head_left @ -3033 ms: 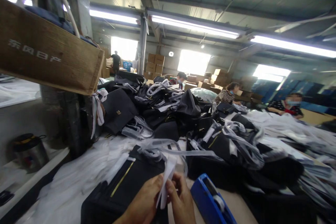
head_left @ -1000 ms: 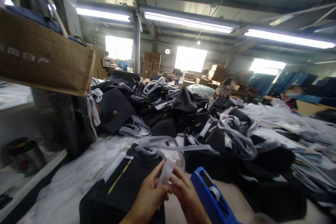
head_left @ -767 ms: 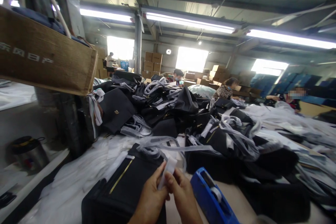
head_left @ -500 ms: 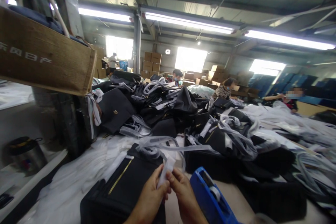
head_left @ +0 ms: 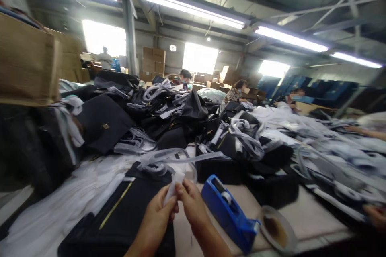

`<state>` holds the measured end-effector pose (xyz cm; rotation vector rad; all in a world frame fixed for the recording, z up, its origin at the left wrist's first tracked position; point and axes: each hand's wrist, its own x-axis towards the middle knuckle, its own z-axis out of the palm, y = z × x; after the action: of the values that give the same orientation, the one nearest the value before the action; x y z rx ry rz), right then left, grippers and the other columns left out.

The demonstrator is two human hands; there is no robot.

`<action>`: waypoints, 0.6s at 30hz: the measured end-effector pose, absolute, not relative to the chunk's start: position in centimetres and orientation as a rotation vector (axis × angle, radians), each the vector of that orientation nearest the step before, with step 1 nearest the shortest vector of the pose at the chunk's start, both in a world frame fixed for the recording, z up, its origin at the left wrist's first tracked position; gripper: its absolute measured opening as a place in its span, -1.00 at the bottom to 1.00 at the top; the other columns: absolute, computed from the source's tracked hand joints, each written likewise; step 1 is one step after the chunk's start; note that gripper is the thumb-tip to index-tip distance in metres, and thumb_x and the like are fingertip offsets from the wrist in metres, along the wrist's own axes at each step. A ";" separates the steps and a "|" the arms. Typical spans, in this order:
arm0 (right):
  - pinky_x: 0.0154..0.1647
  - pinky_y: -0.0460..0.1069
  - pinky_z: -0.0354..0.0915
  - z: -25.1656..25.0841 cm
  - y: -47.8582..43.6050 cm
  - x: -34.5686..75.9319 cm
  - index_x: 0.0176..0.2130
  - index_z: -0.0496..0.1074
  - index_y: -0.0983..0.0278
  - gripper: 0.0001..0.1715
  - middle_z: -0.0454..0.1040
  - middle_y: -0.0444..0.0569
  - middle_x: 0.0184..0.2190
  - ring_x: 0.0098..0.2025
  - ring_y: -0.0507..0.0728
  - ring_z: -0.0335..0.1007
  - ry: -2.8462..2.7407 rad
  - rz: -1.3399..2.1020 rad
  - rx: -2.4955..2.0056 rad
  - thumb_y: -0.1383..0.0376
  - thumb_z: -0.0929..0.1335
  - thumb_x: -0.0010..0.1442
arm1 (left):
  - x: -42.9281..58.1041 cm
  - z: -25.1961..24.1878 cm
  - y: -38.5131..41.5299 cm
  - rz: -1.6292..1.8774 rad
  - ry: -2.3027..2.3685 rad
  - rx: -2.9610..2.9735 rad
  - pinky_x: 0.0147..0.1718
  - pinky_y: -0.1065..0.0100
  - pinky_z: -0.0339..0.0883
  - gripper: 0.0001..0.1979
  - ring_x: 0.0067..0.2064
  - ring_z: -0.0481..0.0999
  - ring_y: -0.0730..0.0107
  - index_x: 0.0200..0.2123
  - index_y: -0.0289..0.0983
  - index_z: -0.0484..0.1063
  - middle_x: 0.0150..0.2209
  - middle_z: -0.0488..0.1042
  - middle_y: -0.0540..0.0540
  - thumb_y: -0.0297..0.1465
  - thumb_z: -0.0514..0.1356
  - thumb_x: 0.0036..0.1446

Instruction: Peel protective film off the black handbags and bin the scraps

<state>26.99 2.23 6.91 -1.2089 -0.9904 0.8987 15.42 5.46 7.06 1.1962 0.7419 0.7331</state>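
pinching a white strip (head_left: 172, 189), the left hand (head_left: 157, 212) is sitting close to the right hand (head_left: 192, 201), whose fingers are also clasping it. the strip is slanting up between them, by the right edge of a black bag (head_left: 129, 213). a blue tape dispenser (head_left: 227, 213) is lying beside the right forearm (head_left: 211, 241), near a shallow dish (head_left: 290, 236).

Mostly black and white before me
My strip (head_left: 174, 187) is white, the bag (head_left: 125, 213) black with a gold zip (head_left: 116, 205), the tape dispenser (head_left: 228, 215) blue, a co-worker's top (head_left: 231, 96) mottled tan and dark.
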 end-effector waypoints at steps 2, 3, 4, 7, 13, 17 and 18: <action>-0.58 -0.13 0.12 6.7 2.4 26.8 -0.33 0.39 0.30 -0.60 0.33 -0.19 -0.55 -0.58 -0.01 0.20 -0.969 0.877 -1.220 0.00 0.33 0.22 | 15.2 7.2 5.5 0.717 0.784 1.188 -0.59 0.49 0.10 -0.40 -0.55 0.29 0.51 0.06 -0.30 0.34 -0.52 0.39 0.05 -0.09 0.29 0.02; -0.59 -0.14 0.11 6.6 2.5 26.8 -0.33 0.39 0.30 -0.62 0.32 -0.19 -0.56 -0.58 -0.02 0.19 -0.956 0.870 -1.226 0.01 0.33 0.21 | 15.1 7.2 5.7 0.701 0.796 1.172 -0.57 0.48 0.13 -0.38 -0.54 0.32 0.49 0.05 -0.30 0.35 -0.51 0.42 0.03 -0.08 0.31 -0.01; -0.59 -0.14 0.11 6.6 2.5 26.7 -0.34 0.39 0.29 -0.64 0.32 -0.20 -0.56 -0.58 -0.02 0.19 -0.944 0.858 -1.235 0.03 0.33 0.21 | 15.0 7.3 5.8 0.682 0.805 1.153 -0.56 0.47 0.17 -0.38 -0.53 0.35 0.47 0.01 -0.31 0.39 -0.48 0.45 0.01 -0.07 0.33 -0.05; -0.57 -0.15 0.10 7.0 2.1 26.4 -0.38 0.35 0.28 -0.74 0.28 -0.22 -0.54 -0.55 -0.02 0.17 -0.948 0.778 -1.262 0.14 0.32 0.22 | 14.6 7.7 6.3 0.600 0.809 1.133 -0.50 0.42 0.25 -0.46 -0.50 0.41 0.40 -0.22 -0.33 0.47 -0.46 0.50 -0.05 -0.04 0.37 -0.15; -0.35 -0.12 0.20 8.7 -0.2 26.7 -0.35 0.41 0.25 -0.91 0.41 -0.17 -0.42 -0.36 0.03 0.31 -1.264 0.538 -1.492 0.33 0.34 0.23 | 13.9 7.4 6.8 0.444 0.791 1.249 -0.54 0.46 0.17 -0.56 -0.54 0.34 0.46 -0.40 -0.32 0.43 -0.57 0.42 0.02 -0.01 0.30 -0.04; -0.05 0.00 0.23 9.4 -4.0 31.8 -0.07 0.45 0.19 -0.77 0.47 -0.02 -0.13 -0.08 0.16 0.36 -1.372 0.281 -1.703 0.30 0.31 0.27 | 13.6 6.9 6.8 0.456 0.795 1.252 -0.56 0.51 0.09 -0.60 -0.57 0.27 0.52 -0.45 -0.29 0.38 -0.62 0.34 0.08 -0.03 0.25 0.02; -0.04 0.02 0.22 9.4 -5.3 33.7 -0.07 0.45 0.19 -0.77 0.47 0.00 -0.13 -0.08 0.17 0.36 -1.331 0.198 -1.832 0.27 0.29 0.29 | 13.6 6.9 6.8 0.462 0.787 1.248 -0.55 0.51 0.09 -0.61 -0.56 0.27 0.52 -0.44 -0.29 0.38 -0.61 0.34 0.09 -0.05 0.24 0.04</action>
<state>33.74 -5.29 9.43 -1.8322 -1.3311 0.1983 13.60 6.78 6.85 1.2477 0.7874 0.4624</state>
